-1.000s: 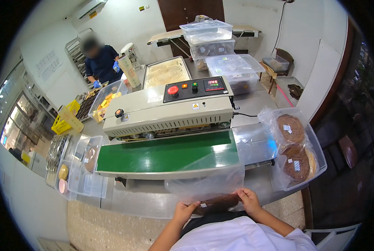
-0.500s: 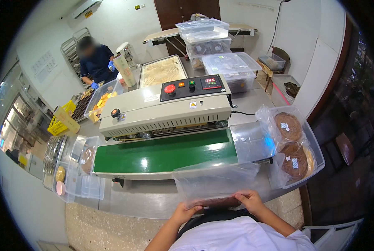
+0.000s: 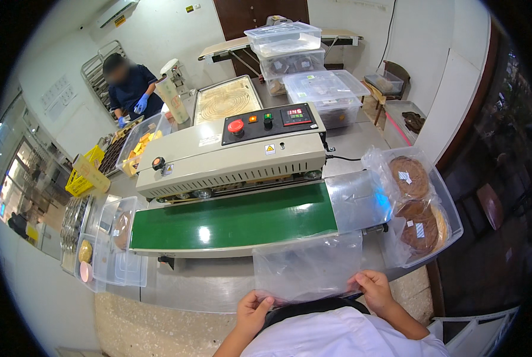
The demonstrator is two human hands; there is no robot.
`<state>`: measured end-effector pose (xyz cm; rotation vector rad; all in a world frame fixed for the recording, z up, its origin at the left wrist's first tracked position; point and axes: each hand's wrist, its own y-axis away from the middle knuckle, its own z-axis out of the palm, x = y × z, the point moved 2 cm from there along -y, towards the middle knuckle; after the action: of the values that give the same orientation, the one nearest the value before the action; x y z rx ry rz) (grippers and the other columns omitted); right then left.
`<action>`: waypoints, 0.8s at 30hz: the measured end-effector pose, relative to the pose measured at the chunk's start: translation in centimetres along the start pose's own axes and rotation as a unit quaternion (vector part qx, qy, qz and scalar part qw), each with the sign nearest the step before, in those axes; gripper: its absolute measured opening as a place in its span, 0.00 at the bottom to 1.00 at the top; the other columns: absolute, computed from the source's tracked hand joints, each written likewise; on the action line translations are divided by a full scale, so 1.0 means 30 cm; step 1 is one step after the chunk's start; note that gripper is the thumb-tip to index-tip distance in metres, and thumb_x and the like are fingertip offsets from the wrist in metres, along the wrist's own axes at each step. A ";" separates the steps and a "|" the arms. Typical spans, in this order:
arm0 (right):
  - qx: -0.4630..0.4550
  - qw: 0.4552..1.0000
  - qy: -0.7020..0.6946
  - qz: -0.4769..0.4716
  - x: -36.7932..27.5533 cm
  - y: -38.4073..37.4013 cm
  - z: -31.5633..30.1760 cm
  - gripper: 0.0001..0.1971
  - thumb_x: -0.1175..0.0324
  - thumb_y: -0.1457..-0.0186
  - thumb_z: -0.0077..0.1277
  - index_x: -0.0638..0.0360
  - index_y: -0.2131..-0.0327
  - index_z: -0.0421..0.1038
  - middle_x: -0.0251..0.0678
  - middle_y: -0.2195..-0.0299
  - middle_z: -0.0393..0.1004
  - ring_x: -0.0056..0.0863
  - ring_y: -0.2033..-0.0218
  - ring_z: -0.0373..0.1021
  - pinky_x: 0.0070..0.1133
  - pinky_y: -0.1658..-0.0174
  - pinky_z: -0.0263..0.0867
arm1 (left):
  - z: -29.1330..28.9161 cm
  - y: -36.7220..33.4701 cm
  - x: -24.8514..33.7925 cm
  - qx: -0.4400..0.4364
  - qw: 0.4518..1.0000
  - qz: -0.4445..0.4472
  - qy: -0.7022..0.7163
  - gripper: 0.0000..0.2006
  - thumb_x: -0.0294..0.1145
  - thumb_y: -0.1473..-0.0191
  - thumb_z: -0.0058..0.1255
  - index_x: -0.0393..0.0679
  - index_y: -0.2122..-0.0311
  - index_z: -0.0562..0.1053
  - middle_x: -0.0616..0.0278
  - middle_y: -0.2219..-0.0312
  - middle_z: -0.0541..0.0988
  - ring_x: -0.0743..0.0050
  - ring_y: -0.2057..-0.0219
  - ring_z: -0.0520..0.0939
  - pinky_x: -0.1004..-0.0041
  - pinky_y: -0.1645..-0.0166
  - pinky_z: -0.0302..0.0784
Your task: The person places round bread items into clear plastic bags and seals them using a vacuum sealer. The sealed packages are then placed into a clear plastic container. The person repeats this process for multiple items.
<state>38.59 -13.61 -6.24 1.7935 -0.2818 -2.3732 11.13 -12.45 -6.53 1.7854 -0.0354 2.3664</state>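
A clear plastic bag (image 3: 307,268) is stretched between my hands at the table's front edge, its far side touching the front of the green conveyor belt (image 3: 236,221). My left hand (image 3: 253,310) pinches the bag's near left corner. At the near right corner, my right hand (image 3: 373,291) grips it between thumb and fingers. The bag's near edge dips toward my white shirt, and any contents there are hidden. Just beyond stands a beige band sealing machine (image 3: 218,152) with a red button and a lit display.
To the right, a clear bin (image 3: 447,229) holds bagged brown round cakes (image 3: 409,177). Open plastic containers (image 3: 126,268) stand at the left end. Stacked lidded boxes (image 3: 328,89) and a baking tray (image 3: 225,102) are behind the machine. A co-worker (image 3: 129,86) in blue gloves works at the far left.
The bag has flattened and its near edge dropped lower; the brown round thing seen inside that edge is now out of sight. My left hand shifted slightly left and down, my right hand slightly right.
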 end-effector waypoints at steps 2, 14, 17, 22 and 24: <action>0.020 1.000 -0.011 0.015 -0.012 0.005 0.011 0.09 0.72 0.46 0.40 0.68 0.68 0.68 0.38 0.78 0.71 0.24 0.76 0.69 0.19 0.68 0.66 | 0.004 0.007 0.017 0.014 0.999 -0.031 0.031 0.05 0.26 0.48 0.46 0.35 0.71 0.68 0.55 0.72 0.77 0.72 0.69 0.77 0.74 0.60 0.72; -0.019 0.994 0.001 -0.103 -0.082 0.048 0.020 0.15 0.78 0.48 0.40 0.60 0.55 0.55 0.38 0.80 0.70 0.21 0.78 0.68 0.17 0.73 0.65 | 0.040 0.021 0.087 -0.043 0.996 0.070 0.027 0.15 0.20 0.48 0.42 0.39 0.54 0.63 0.51 0.71 0.76 0.70 0.71 0.78 0.75 0.63 0.73; -0.041 0.990 0.000 -0.137 -0.083 0.053 0.018 0.10 0.79 0.48 0.39 0.62 0.60 0.60 0.37 0.80 0.70 0.21 0.77 0.68 0.17 0.71 0.65 | 0.020 0.002 0.139 -0.159 0.973 0.087 -0.142 0.15 0.20 0.48 0.42 0.40 0.53 0.65 0.53 0.69 0.76 0.74 0.70 0.77 0.78 0.63 0.72; -0.064 0.997 0.004 0.035 -0.111 0.061 -0.007 0.09 0.78 0.47 0.38 0.67 0.64 0.67 0.39 0.75 0.73 0.20 0.73 0.69 0.15 0.67 0.64 | 0.038 0.025 0.187 -0.121 0.967 -0.212 -0.074 0.14 0.22 0.50 0.46 0.38 0.56 0.69 0.57 0.68 0.77 0.82 0.69 0.75 0.83 0.62 0.70; -0.086 0.987 0.055 0.122 -0.134 0.067 -0.019 0.11 0.77 0.47 0.38 0.69 0.61 0.66 0.41 0.73 0.73 0.20 0.72 0.69 0.15 0.66 0.64 | 0.046 0.028 0.208 -0.096 0.948 -0.288 -0.092 0.15 0.22 0.50 0.47 0.38 0.55 0.69 0.58 0.68 0.77 0.82 0.68 0.75 0.83 0.62 0.70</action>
<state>40.25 -14.67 -2.15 1.6953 -0.2573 -2.0579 10.67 -12.67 -0.10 1.6352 0.1990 1.7249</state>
